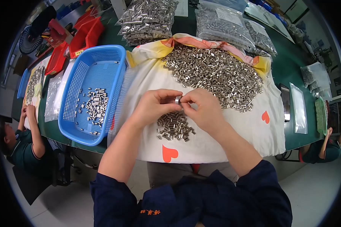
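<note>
Both my hands meet over a white cloth [231, 140] with red hearts. Between their fingertips is a short shiny metal sleeve [177, 100]. My left hand [155, 104] pinches it from the left with thumb and fingers. From the right, the closed fingertips of my right hand [202, 108] press against it; their exact hold is partly hidden. Just below the hands lies a small pile of metal sleeves [176, 126]. A much larger heap of sleeves [219, 72] spreads over the cloth beyond my right hand.
Left of the cloth stands a blue basket [119, 72] with loose sleeves inside. Filled plastic bags [147, 19] and a bulging clear bag [223, 28] line the back. Red bins [89, 34] sit at far left. People work at the left [30, 143] and right [324, 147].
</note>
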Demonstrator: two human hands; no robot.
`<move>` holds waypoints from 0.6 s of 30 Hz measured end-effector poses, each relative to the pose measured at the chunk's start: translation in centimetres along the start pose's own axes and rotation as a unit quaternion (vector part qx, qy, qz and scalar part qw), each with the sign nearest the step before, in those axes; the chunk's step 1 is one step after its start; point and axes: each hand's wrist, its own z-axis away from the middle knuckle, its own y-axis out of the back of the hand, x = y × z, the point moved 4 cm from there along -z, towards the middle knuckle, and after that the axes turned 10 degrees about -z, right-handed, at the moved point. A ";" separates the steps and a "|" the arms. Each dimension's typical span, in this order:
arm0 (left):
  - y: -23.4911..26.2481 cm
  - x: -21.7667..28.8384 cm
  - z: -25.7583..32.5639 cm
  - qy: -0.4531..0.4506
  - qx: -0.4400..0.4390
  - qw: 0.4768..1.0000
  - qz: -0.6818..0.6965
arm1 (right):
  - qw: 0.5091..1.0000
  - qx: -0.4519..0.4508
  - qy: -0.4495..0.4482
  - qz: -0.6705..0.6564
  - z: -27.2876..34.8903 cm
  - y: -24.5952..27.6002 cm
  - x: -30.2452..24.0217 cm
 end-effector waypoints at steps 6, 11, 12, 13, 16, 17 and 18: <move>-0.2 0.6 0.2 -0.004 0.017 1.000 -0.003 | 0.998 0.017 0.050 0.016 0.1 0.4 -0.1; 0.1 0.3 0.5 0.011 -0.009 1.000 0.006 | 0.989 -0.041 -0.107 -0.095 0.1 0.1 0.9; 0.2 0.3 0.6 0.013 -0.012 1.000 -0.009 | 0.989 -0.040 -0.108 -0.095 0.0 0.1 1.0; 0.3 0.4 0.8 0.014 -0.013 1.000 -0.010 | 0.985 -0.050 -0.129 -0.104 -0.1 0.1 1.2; 0.4 1.2 1.2 0.027 -0.017 0.999 -0.026 | 0.984 -0.040 -0.128 -0.116 -0.3 0.6 1.5; 0.9 1.2 1.3 0.022 0.003 0.999 -0.041 | 0.987 -0.022 -0.108 -0.117 -0.4 0.9 1.4; 1.3 1.1 1.3 0.018 0.021 0.998 -0.057 | 0.987 -0.018 -0.106 -0.120 -0.5 0.9 1.4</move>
